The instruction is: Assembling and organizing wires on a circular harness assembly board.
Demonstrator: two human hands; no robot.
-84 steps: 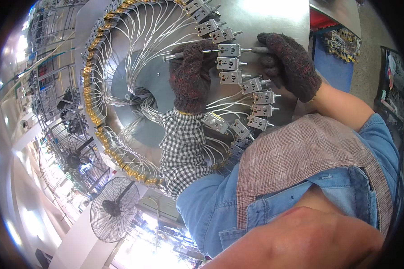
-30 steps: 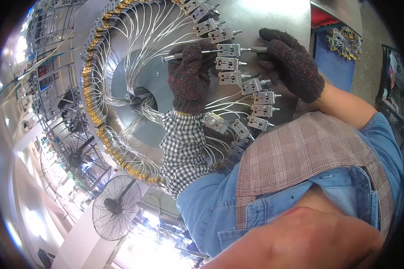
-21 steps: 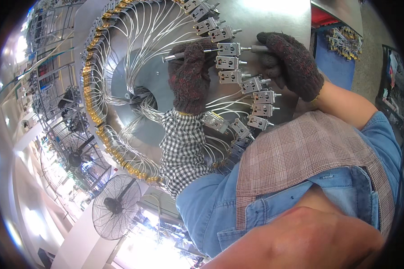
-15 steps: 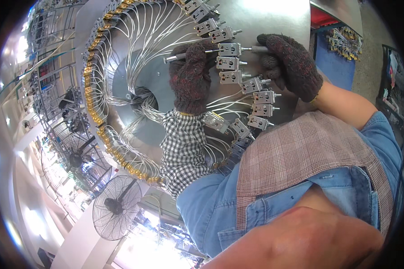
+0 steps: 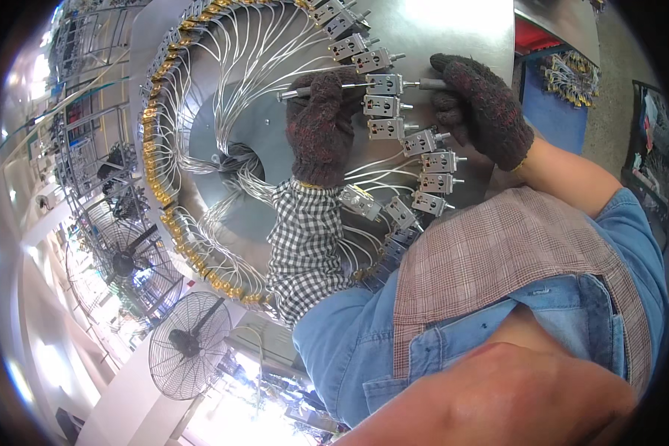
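My left hand [image 5: 321, 126], in a dark knitted glove, is closed round a slim grey rod tool [image 5: 297, 94] with a bright metal end. From its other side a thin shaft reaches the left end of a small metal box-shaped housing [image 5: 384, 85]. Opposite, my gloved right hand [image 5: 487, 108] pinches a grey cylinder-shaped tool [image 5: 432, 84], whose tip meets or nearly meets the stud on the housing's right end. Whether it touches cannot be made out. More such housings [image 5: 386, 129] sit in a curved row above and below, with white wires [image 5: 256, 82] on several.
A round metal plate [image 5: 212, 137] bears a ring of brass-coloured fittings [image 5: 150, 145], their white wires gathered at a central hole. More wired parts [image 5: 570, 78] hang at the right beside a blue panel [image 5: 554, 108]. A caged fan [image 5: 188, 343] stands at lower left.
The plate and housings appear shifted slightly to the right in view, my left hand with them. My right hand and both grips look nearly the same.
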